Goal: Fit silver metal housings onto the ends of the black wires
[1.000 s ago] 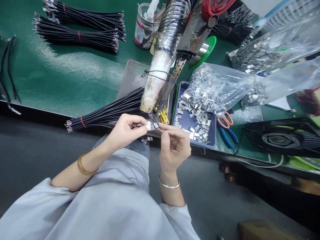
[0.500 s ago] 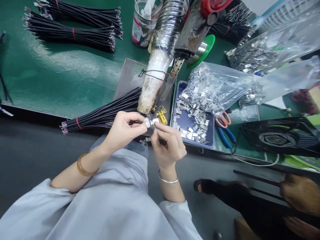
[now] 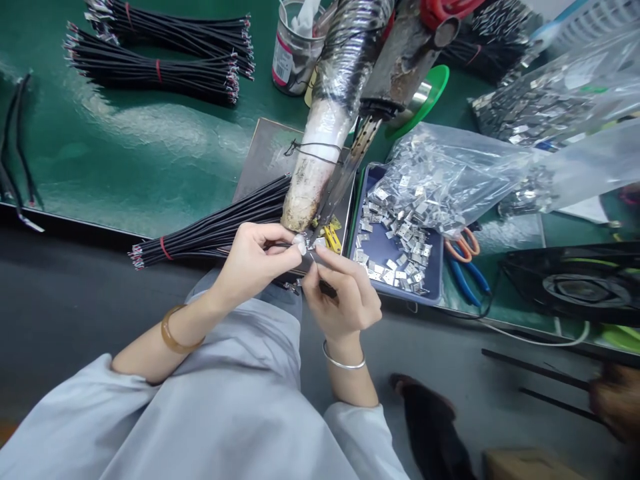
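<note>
My left hand (image 3: 257, 260) pinches the end of a thin black cable, mostly hidden by the fingers; something whitish shows at its fingertips. Opposite it, my right hand (image 3: 345, 290) has thumb and index finger closed around a small silver metal connector (image 3: 309, 245), partly covered by the fingertips. The slim tip of a soldering iron (image 3: 364, 133) comes down from above to just beside that connector. Under the left hand lies a bundle of black cables (image 3: 215, 227) tied with a red band. A yellow piece (image 3: 332, 238) sits just behind the right fingers.
A blue tray (image 3: 436, 283) of loose metal connectors stands to the right, a plastic bag (image 3: 450, 167) over its back. A plastic-wrapped hose (image 3: 320, 133) overhangs the work board (image 3: 260, 153). Pliers (image 3: 465, 280), a fan (image 3: 575, 287), more cable bundles (image 3: 160, 70) and a jar (image 3: 283, 63) surround it.
The view has shifted slightly left, so everything sits further right. Both hands stay together at the connector, which now shows less brightly. A person at the lower right has moved.
</note>
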Demonstrator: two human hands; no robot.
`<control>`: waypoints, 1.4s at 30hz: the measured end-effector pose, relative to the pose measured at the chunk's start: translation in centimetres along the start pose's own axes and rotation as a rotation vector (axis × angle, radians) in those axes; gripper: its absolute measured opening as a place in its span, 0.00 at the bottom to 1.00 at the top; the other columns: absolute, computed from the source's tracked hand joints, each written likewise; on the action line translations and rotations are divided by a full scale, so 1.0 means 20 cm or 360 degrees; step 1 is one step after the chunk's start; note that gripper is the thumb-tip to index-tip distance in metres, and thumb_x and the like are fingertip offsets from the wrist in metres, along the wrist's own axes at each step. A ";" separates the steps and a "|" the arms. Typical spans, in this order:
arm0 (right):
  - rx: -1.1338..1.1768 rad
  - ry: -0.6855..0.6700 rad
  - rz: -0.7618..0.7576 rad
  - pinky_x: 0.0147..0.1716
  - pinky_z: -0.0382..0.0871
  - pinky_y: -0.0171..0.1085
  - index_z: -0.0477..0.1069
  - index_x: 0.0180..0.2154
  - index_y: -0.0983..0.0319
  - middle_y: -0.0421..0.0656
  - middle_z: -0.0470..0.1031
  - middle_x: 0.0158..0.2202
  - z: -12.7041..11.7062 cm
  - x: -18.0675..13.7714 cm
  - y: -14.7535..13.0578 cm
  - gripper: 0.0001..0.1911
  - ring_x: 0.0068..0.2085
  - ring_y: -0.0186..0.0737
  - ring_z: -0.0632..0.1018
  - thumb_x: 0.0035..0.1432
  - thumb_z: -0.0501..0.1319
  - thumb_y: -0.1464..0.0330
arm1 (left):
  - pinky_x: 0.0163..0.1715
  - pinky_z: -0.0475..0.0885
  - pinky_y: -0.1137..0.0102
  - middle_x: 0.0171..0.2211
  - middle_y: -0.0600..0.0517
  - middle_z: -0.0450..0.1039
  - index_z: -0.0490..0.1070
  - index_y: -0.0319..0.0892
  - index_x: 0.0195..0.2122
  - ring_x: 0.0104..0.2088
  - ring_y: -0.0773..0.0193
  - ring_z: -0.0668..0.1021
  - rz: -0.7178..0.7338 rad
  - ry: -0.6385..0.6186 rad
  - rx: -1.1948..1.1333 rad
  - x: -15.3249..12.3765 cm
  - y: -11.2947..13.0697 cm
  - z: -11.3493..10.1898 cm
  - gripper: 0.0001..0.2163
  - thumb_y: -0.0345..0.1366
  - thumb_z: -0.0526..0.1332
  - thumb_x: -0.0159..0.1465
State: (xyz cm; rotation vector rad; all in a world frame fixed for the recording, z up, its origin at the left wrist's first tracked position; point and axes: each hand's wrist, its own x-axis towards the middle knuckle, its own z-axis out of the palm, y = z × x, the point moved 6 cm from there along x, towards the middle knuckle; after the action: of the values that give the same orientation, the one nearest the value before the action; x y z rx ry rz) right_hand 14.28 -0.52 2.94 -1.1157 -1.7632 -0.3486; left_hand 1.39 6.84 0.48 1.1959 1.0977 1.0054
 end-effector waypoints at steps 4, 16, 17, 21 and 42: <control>0.0012 -0.0045 -0.0016 0.37 0.84 0.33 0.71 0.37 0.58 0.44 0.87 0.38 0.00 -0.02 0.00 0.09 0.37 0.38 0.87 0.62 0.65 0.78 | 0.19 0.54 0.76 0.16 0.56 0.62 0.79 0.37 0.20 0.20 0.74 0.58 -0.0041 -0.0021 -0.0035 0.00 -0.01 0.01 0.08 0.35 0.64 0.50; 0.0061 -0.0123 0.0341 0.37 0.82 0.33 0.73 0.38 0.58 0.43 0.87 0.41 0.01 0.03 0.03 0.09 0.41 0.39 0.88 0.61 0.67 0.78 | 0.21 0.63 0.79 0.22 0.55 0.74 0.80 0.38 0.25 0.22 0.73 0.67 0.0082 0.0159 0.0062 -0.05 0.00 0.03 0.07 0.32 0.62 0.53; 0.0067 -0.0117 0.0343 0.37 0.82 0.34 0.73 0.39 0.58 0.43 0.87 0.42 0.01 0.03 0.03 0.09 0.41 0.40 0.88 0.61 0.67 0.77 | 0.21 0.64 0.79 0.22 0.55 0.75 0.80 0.38 0.25 0.21 0.73 0.68 0.0104 0.0172 0.0078 -0.05 0.00 0.03 0.06 0.32 0.62 0.53; 0.0080 -0.0119 0.0336 0.41 0.83 0.36 0.74 0.39 0.57 0.44 0.86 0.43 0.00 0.04 0.02 0.10 0.43 0.41 0.87 0.60 0.68 0.77 | 0.20 0.64 0.79 0.22 0.54 0.75 0.78 0.39 0.24 0.21 0.73 0.69 0.0260 0.0218 0.0136 -0.06 0.05 0.02 0.06 0.30 0.61 0.54; 0.0205 -0.0093 0.0555 0.34 0.83 0.33 0.75 0.37 0.58 0.40 0.86 0.37 -0.05 0.00 0.07 0.06 0.38 0.38 0.87 0.62 0.67 0.75 | 0.34 0.72 0.71 0.29 0.49 0.81 0.78 0.42 0.31 0.29 0.64 0.77 0.0803 -0.0125 0.0631 -0.12 0.06 0.00 0.07 0.35 0.63 0.66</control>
State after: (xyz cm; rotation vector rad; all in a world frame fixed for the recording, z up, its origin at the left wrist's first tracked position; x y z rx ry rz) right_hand 15.97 -0.36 3.01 -1.3211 -1.5787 0.0091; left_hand 0.97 4.59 1.89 1.8824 0.9787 1.1334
